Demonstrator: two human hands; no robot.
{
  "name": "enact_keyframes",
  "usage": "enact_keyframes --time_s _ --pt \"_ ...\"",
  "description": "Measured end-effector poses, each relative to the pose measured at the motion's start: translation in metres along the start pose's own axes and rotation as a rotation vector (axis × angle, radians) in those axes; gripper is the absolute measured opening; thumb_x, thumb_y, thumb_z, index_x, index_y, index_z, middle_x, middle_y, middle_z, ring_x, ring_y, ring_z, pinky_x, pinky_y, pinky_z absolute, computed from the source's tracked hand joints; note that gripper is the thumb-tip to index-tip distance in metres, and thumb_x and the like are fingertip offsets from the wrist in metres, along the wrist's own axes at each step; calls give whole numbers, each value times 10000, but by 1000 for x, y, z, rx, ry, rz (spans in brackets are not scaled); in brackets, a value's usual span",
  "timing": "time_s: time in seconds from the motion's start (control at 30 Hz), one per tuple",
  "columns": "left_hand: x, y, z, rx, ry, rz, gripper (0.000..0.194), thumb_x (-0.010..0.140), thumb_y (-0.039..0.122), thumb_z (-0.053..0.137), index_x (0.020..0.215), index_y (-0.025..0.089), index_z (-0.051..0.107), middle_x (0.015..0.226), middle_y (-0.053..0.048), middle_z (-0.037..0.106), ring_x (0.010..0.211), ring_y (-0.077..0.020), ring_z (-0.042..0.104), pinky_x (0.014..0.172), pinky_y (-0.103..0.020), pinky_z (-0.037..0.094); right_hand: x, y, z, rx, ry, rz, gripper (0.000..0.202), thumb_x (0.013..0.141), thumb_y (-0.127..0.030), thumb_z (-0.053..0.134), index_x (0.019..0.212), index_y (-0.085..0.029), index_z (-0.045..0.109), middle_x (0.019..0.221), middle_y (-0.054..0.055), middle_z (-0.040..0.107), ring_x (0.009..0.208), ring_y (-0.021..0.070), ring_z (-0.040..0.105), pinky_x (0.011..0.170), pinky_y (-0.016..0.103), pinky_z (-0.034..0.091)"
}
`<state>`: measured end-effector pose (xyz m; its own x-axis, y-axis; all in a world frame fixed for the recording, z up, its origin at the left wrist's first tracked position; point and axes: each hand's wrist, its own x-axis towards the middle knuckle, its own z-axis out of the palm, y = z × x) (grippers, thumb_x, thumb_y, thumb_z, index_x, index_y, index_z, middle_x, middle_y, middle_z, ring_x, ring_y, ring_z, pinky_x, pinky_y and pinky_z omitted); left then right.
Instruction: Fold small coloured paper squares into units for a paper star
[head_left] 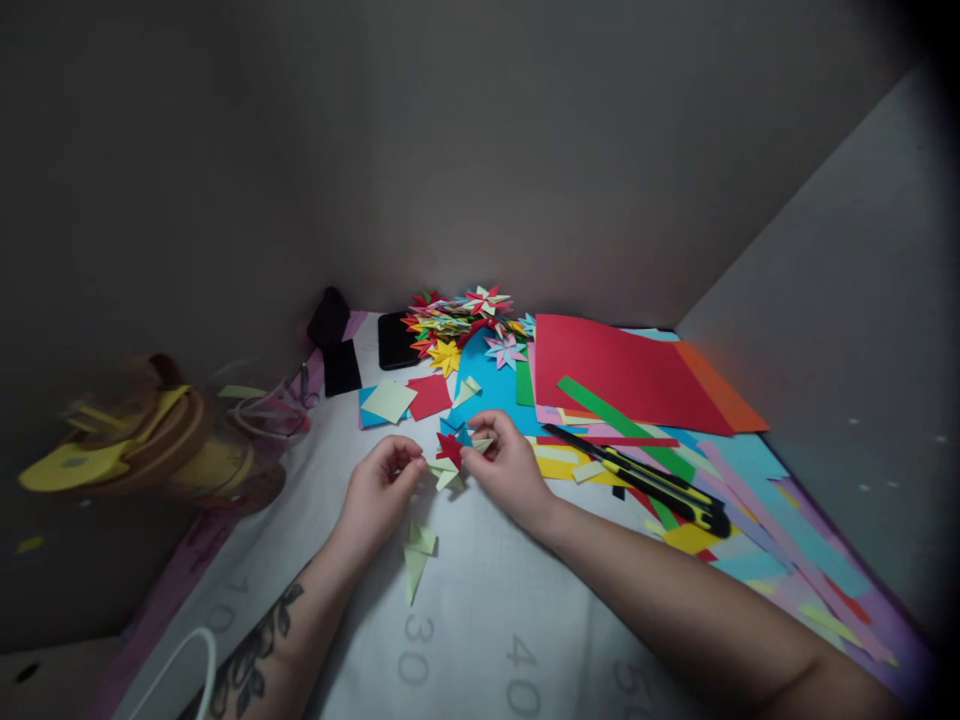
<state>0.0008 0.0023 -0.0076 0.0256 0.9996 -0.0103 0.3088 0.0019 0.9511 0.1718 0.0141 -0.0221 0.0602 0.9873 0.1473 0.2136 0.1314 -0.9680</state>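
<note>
A half-round folded paper star [451, 450] in red, blue and pale green is held just above the white table cover. My right hand [508, 468] grips its right side between thumb and fingers. With thumb and forefinger pinched together, my left hand [388, 478] holds a pale green folded piece [444, 472] at the star's lower left. Whether that piece is joined to the star, I cannot tell. Closer to me lies another pale green folded piece [417, 560]. One more pale green folded piece [469, 390] rests beyond my hands.
Finished paper stars [487, 300] are heaped by the wall. Pale green squares [390, 401] and red squares [430, 397] lie left of centre. A box cutter [652, 490] sits on paper strips beside red sheets [615, 375]. A black phone [396, 341] and scissors [304, 385] are at left.
</note>
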Motion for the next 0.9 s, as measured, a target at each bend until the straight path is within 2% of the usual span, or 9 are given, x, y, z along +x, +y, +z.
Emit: enact_keyframes --time_s 0.2,0.53,0.77,0.9 --pt "1 -1 1 -55 46 10 162 726 287 594 799 173 504 707 15 545 621 -104 506 571 -207 398 1 -2 0 18 48 -15 259 668 -201 564 922 -198 511 788 -10 568 730 144 561 651 250 442" --pt "-1 7 3 -119 130 30 150 711 244 613 737 176 482 727 11 576 662 -106 528 612 -208 410 -2 -4 2 18 16 -19 255 678 -202 567 928 -203 515 778 -10 558 729 142 561 658 251 452" --pt "-2 6 10 -203 182 73 140 721 223 600 727 179 467 757 6 575 702 -110 545 630 -213 432 -7 -7 9 171 -97 109 272 688 -235 590 932 -212 472 644 -68 471 516 85 484 476 193 397" --pt "-1 6 8 -211 205 74 138 712 209 599 715 175 466 749 5 560 689 -108 538 620 -211 432 -9 -10 9 207 -139 133 297 671 -227 617 928 -209 468 609 -85 449 499 72 472 470 181 386"
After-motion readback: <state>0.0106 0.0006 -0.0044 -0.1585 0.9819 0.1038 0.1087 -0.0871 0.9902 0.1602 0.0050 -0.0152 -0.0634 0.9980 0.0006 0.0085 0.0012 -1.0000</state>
